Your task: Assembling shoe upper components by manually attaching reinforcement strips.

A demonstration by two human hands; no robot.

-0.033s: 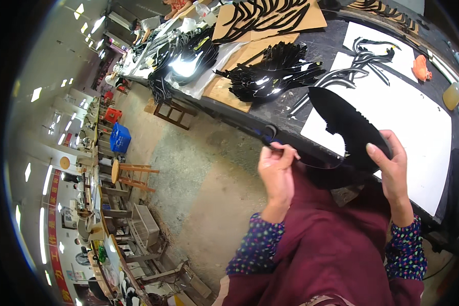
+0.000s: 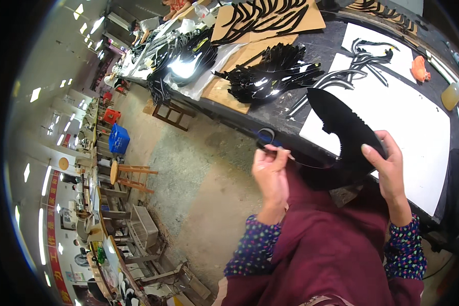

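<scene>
My right hand [image 2: 387, 166] grips a broad black curved sheet piece [image 2: 341, 120] by its right edge, thumb on top. The piece has a pointed upper end, a notched edge and a rounded cut-out on its left side, and it is held over the front edge of the worktable. To its left, my left hand [image 2: 271, 176] pinches a thin dark strip [image 2: 311, 165] between thumb and fingertips. This strip runs across to the black piece, and a curled dark loop [image 2: 265, 135] sticks up beyond my left fingers. Where the strip meets the piece is hard to make out.
White sheets [image 2: 413, 132] cover part of the dark table, with several black-and-grey curved strips [image 2: 359, 64] on them. Glossy black pieces [image 2: 270, 76] lie heaped on brown board. An orange crumpled item [image 2: 419, 69] and a bottle [image 2: 451, 96] stand right. A wooden stool [image 2: 115, 172] is on the floor.
My left hand has shifted slightly left, with the curled loop showing more plainly above its fingers. My right hand and the black piece have moved slightly left.
</scene>
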